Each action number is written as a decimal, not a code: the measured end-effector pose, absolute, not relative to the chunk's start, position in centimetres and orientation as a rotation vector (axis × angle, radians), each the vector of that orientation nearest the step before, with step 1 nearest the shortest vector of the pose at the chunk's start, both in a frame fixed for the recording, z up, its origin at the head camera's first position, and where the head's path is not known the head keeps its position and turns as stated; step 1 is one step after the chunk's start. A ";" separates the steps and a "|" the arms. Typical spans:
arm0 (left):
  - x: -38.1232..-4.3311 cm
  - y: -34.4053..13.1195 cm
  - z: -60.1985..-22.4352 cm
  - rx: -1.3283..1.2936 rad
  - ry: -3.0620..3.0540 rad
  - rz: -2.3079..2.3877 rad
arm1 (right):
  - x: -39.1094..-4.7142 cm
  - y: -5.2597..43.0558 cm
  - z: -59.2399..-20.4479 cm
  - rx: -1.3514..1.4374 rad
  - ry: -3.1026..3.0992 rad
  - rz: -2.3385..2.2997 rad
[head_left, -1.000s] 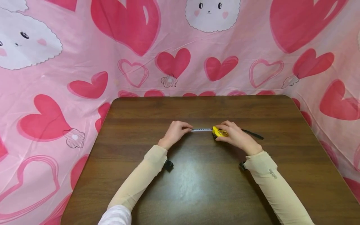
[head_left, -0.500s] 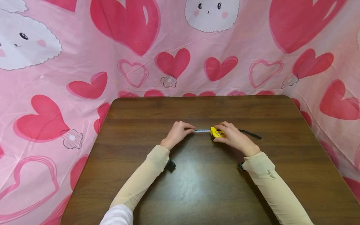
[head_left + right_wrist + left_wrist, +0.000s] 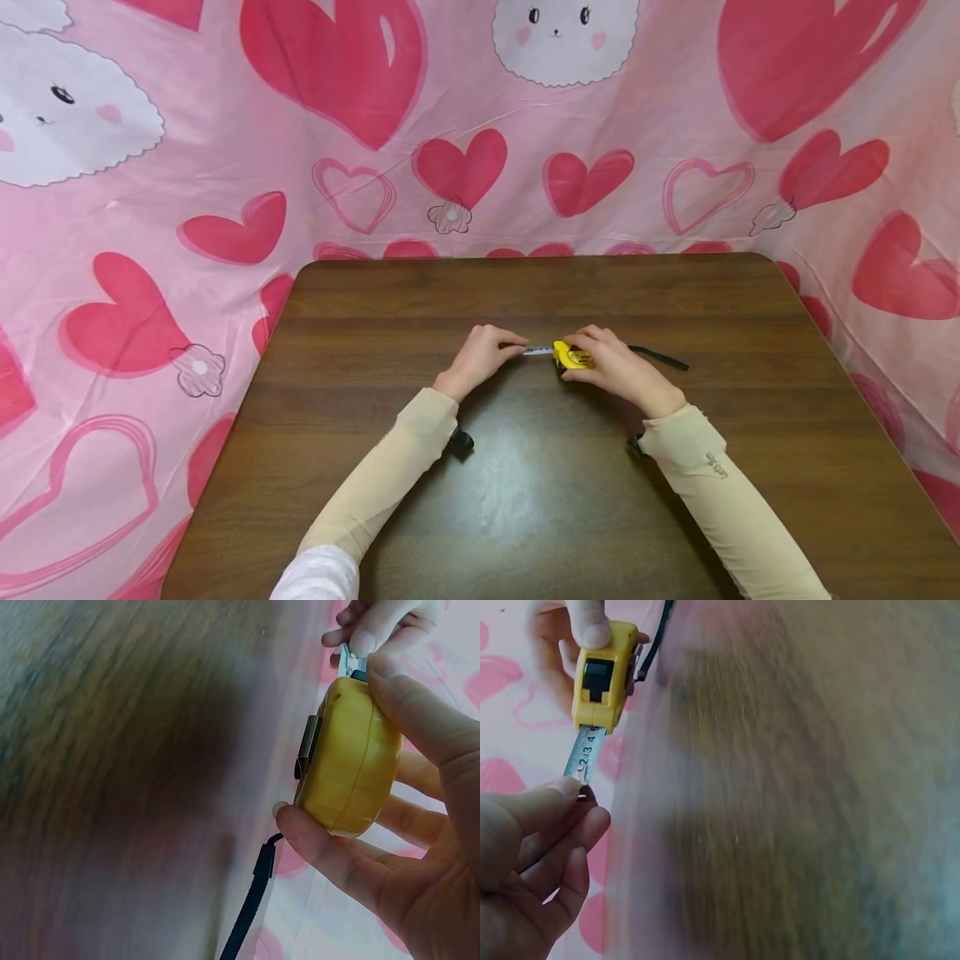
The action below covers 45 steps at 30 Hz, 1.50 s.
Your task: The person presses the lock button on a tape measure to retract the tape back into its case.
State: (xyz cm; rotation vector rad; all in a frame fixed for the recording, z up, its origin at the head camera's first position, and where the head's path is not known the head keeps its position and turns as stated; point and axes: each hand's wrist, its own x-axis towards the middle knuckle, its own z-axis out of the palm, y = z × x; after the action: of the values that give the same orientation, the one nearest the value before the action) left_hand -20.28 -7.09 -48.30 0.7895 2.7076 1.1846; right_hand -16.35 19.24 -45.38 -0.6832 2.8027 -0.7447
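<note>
A yellow tape measure (image 3: 574, 357) is held over the table by my right hand (image 3: 621, 372), its thumb and fingers around the case. In the left wrist view a black lock button (image 3: 598, 679) shows on the case. A short length of numbered blade (image 3: 585, 750) sticks out toward the left. My left hand (image 3: 480, 360) pinches the blade's end between thumb and fingers. The black wrist strap (image 3: 660, 357) trails off to the right of the case; a metal belt clip (image 3: 307, 747) shows in the right wrist view.
A brown wood-grain table (image 3: 495, 517) with rounded far corners lies under both hands. Pink cloth (image 3: 517, 108) with hearts hangs behind and at both sides. Dark wrist devices (image 3: 461, 443) sit under both beige sleeves.
The hands have come closer together, the left moving right and the right moving left. The visible stretch of blade between them has become shorter.
</note>
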 end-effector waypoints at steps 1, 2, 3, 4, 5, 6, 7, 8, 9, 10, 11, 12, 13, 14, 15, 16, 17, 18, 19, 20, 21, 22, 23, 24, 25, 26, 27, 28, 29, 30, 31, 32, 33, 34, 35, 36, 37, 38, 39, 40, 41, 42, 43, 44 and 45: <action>-20.3 -7.0 -48.3 0.795 2.703 1.189 | -16.3 19.2 -45.4 -0.688 2.802 -0.746; -20.3 -6.9 -48.3 0.800 2.700 1.189 | -16.3 19.1 -45.4 -0.694 2.802 -0.748; -20.3 -6.8 -48.3 0.806 2.695 1.188 | -16.3 19.0 -45.3 -0.706 2.803 -0.751; -20.3 -6.7 -48.3 0.810 2.691 1.188 | -16.3 18.9 -45.4 -0.719 2.805 -0.752; -20.3 -6.6 -48.3 0.814 2.688 1.187 | -16.2 18.8 -45.4 -0.734 2.808 -0.754; -20.3 -6.5 -48.4 0.818 2.684 1.187 | -16.2 18.8 -45.4 -0.748 2.812 -0.755; -20.3 -6.4 -48.4 0.822 2.682 1.186 | -16.2 18.7 -45.4 -0.757 2.816 -0.757; -20.3 -6.3 -48.4 0.827 2.683 1.184 | -16.2 18.6 -45.4 -0.766 2.819 -0.760; -20.3 -6.2 -48.4 0.831 2.682 1.185 | -16.2 18.5 -45.4 -0.774 2.822 -0.762; -20.3 -6.1 -48.5 0.835 2.681 1.187 | -16.1 18.4 -45.4 -0.779 2.823 -0.766; -20.3 -6.1 -48.5 0.841 2.681 1.186 | -16.1 18.3 -45.4 -0.785 2.826 -0.767; -20.3 -6.0 -48.5 0.846 2.682 1.185 | -16.1 18.3 -45.4 -0.792 2.829 -0.764; -20.3 -5.9 -48.5 0.851 2.685 1.181 | -16.1 18.2 -45.5 -0.799 2.832 -0.762; -20.3 -5.9 -48.5 0.854 2.686 1.179 | -16.1 18.2 -45.5 -0.803 2.832 -0.762; -20.2 -5.8 -48.5 0.856 2.687 1.178 | -16.1 18.1 -45.5 -0.807 2.832 -0.763; -20.2 -5.7 -48.5 0.858 2.689 1.177 | -16.2 18.1 -45.5 -0.811 2.832 -0.762; -20.2 -5.7 -48.5 0.858 2.690 1.179 | -16.2 18.0 -45.5 -0.815 2.832 -0.759; -20.2 -5.6 -48.4 0.859 2.690 1.178 | -16.2 18.0 -45.5 -0.819 2.831 -0.758; -20.2 -5.6 -48.4 0.859 2.688 1.179 | -16.2 18.0 -45.5 -0.819 2.829 -0.759; -20.2 -5.5 -48.4 0.860 2.687 1.180 | -16.2 18.0 -45.5 -0.818 2.825 -0.758; -20.2 -5.5 -48.4 0.862 2.686 1.180 | -16.2 17.9 -45.5 -0.823 2.824 -0.755; -20.2 -5.4 -48.4 0.863 2.685 1.180 | -16.2 17.9 -45.5 -0.829 2.825 -0.753; -20.2 -5.3 -48.4 0.866 2.686 1.177 | -16.1 17.9 -45.5 -0.834 2.824 -0.751; -20.2 -5.3 -48.4 0.869 2.685 1.174 | -16.1 17.9 -45.5 -0.840 2.825 -0.750; -20.2 -5.2 -48.3 0.873 2.686 1.171 | -16.1 17.9 -45.4 -0.842 2.826 -0.750; -20.2 -5.2 -48.3 0.876 2.687 1.169 | -16.1 17.9 -45.5 -0.846 2.828 -0.748; -20.2 -5.1 -48.3 0.878 2.688 1.167 | -16.1 17.9 -45.5 -0.851 2.830 -0.747; -20.2 -5.1 -48.2 0.879 2.687 1.166 | -16.1 17.9 -45.5 -0.855 2.831 -0.747; -20.2 -5.0 -48.2 0.881 2.689 1.163 | -16.1 17.9 -45.5 -0.858 2.831 -0.746; -20.2 -5.0 -48.2 0.880 2.689 1.160 | -16.1 17.9 -45.5 -0.860 2.831 -0.744; -20.2 -5.0 -48.2 0.879 2.689 1.158 | -16.1 17.9 -45.5 -0.861 2.831 -0.743; -20.2 -5.0 -48.2 0.878 2.688 1.155 | -16.0 17.9 -45.5 -0.862 2.831 -0.742; -20.2 -5.0 -48.2 0.877 2.688 1.152 | -16.0 17.9 -45.5 -0.862 2.830 -0.742; -20.2 -5.0 -48.2 0.876 2.686 1.150 | -16.0 17.9 -45.6 -0.864 2.831 -0.743; -20.2 -5.1 -48.3 0.874 2.684 1.149 | -16.0 17.9 -45.6 -0.865 2.832 -0.743; -20.2 -5.1 -48.3 0.873 2.679 1.150 | -16.0 17.9 -45.6 -0.863 2.832 -0.745; -20.2 -5.1 -48.3 0.873 2.675 1.150 | -15.9 17.9 -45.6 -0.862 2.831 -0.748; -20.2 -5.1 -48.3 0.876 2.671 1.150 | -15.9 18.0 -45.6 -0.864 2.833 -0.747; -20.2 -5.2 -48.3 0.879 2.666 1.152 | -15.9 18.0 -45.7 -0.865 2.832 -0.746; -20.2 -5.2 -48.4 0.881 2.661 1.154 | -15.9 18.1 -45.7 -0.865 2.832 -0.746; -20.2 -5.3 -48.4 0.884 2.658 1.153 | -15.8 18.1 -45.7 -0.861 2.831 -0.747; -20.2 -5.4 -48.4 0.886 2.656 1.153 | -15.8 18.2 -45.7 -0.855 2.829 -0.747; -20.2 -5.6 -48.5 0.887 2.653 1.153 | -15.8 18.4 -45.8 -0.852 2.829 -0.745; -20.1 -5.7 -48.5 0.889 2.652 1.155 | -15.8 18.5 -45.8 -0.854 2.831 -0.739; -20.1 -5.9 -48.6 0.888 2.652 1.156 | -15.8 18.6 -45.9 -0.847 2.831 -0.739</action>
State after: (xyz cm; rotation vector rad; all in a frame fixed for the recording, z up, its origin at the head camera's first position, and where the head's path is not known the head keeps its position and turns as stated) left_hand -20.13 -5.91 -48.59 0.8881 2.6521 1.1562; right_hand -15.77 18.64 -45.85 -0.8466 2.8309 -0.7390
